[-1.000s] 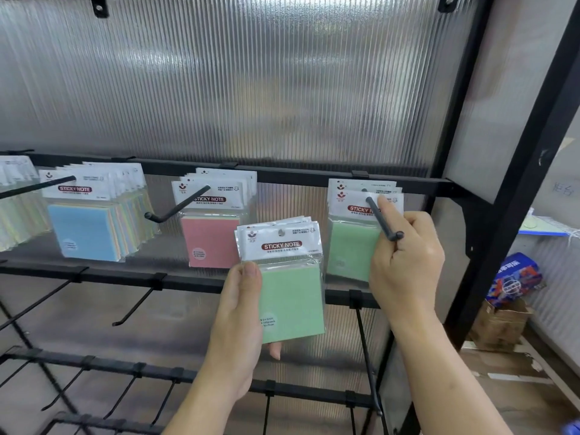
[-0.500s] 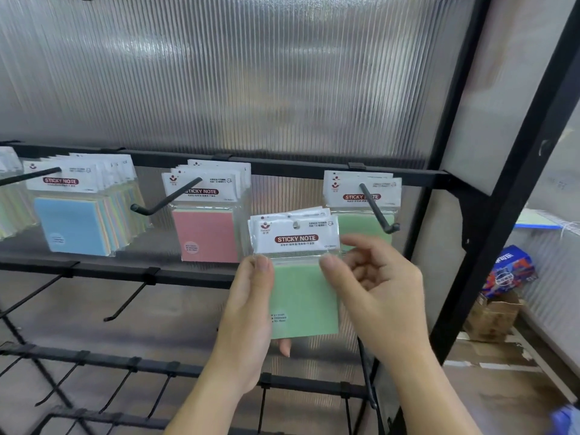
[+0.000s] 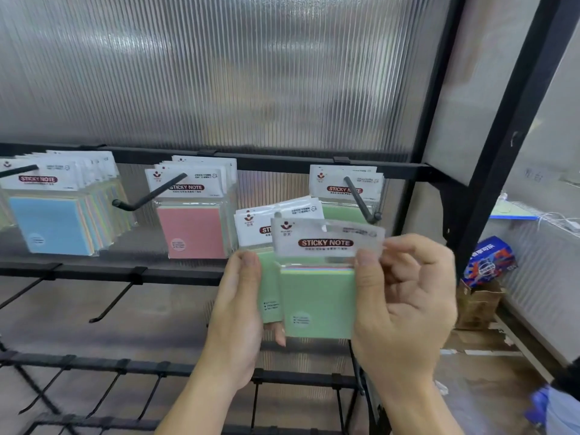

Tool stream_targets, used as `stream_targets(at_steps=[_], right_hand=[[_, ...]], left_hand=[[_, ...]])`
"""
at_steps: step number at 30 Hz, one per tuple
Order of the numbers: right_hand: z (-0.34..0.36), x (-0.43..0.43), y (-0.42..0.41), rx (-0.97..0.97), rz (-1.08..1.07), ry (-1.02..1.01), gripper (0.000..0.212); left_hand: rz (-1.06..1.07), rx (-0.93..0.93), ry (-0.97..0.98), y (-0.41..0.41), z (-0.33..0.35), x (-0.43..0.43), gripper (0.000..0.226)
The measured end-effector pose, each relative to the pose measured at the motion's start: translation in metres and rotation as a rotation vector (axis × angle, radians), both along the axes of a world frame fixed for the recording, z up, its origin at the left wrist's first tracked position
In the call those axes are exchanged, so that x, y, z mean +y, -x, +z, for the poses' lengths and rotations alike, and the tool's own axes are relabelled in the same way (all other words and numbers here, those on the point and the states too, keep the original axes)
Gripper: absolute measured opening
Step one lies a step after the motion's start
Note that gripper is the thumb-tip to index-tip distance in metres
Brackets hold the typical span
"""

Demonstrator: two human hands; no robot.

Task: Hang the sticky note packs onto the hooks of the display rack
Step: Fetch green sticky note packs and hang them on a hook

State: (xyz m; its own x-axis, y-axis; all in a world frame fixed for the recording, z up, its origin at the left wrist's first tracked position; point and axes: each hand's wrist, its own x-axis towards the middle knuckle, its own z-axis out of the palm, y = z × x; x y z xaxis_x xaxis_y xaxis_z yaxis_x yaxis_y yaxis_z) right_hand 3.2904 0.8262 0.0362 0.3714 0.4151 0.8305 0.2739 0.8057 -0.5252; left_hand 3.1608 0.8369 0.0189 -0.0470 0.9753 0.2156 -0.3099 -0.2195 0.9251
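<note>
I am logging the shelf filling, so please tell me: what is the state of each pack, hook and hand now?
front green pack: unhung, right hand pinches its header.
green stack behind: unhung, gripped by left hand.
hung green packs: on the right hook.
pink packs: hung on the middle hook.
blue packs: hung on the left hook.
lower hook: bare.

Head view: single wide-angle camera worn on the person's head. Faces forward and slightly down, onto the display rack; its ribbed back panel fills the upper half. Range: close, within arm's reach. Left hand and right hand enter from the bottom edge, holding sticky note packs at lower centre. Right margin: black upright post, shown slanted; cardboard box on the floor beyond.
</note>
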Motion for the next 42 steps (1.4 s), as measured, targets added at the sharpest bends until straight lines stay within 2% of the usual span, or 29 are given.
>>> stream_targets(at_steps=[3,5,8,14,25,31,37,40,42], right_hand=[[0.004,-0.003,-0.003,-0.001,-0.052,-0.157,0.038],[0.005,-0.003,-0.006,-0.022,-0.130,-0.208,0.036],[0.004,0.000,-0.012,-0.021,-0.231,-0.193,0.024],[0.010,-0.002,-0.019,-0.103,-0.293,-0.168,0.019],[0.010,0.027,-0.025,-0.250,-0.377,0.000,0.026],[0.010,0.057,-0.024,-0.322,-0.370,0.127,0.039],[0.010,0.076,-0.027,-0.349,-0.276,0.347,0.026],[0.009,0.069,-0.027,-0.339,-0.315,0.348,0.028],[0.007,0.057,-0.026,-0.261,-0.325,0.321,0.025]], left_hand=[[-0.006,-0.005,-0.004,0.000,-0.001,-0.001,0.051],[-0.006,-0.001,-0.002,-0.001,-0.003,-0.001,0.050],[0.000,0.009,0.004,-0.002,-0.004,-0.002,0.049],[0.000,0.010,0.015,-0.002,-0.002,-0.003,0.044],[0.093,0.056,0.035,0.007,-0.005,-0.001,0.047],[0.139,0.079,0.032,0.018,-0.001,-0.003,0.045],[0.134,0.086,0.014,0.021,0.006,-0.007,0.044],[0.125,0.079,0.008,0.020,0.008,-0.008,0.044],[0.106,0.073,0.000,0.017,0.009,-0.008,0.044]])
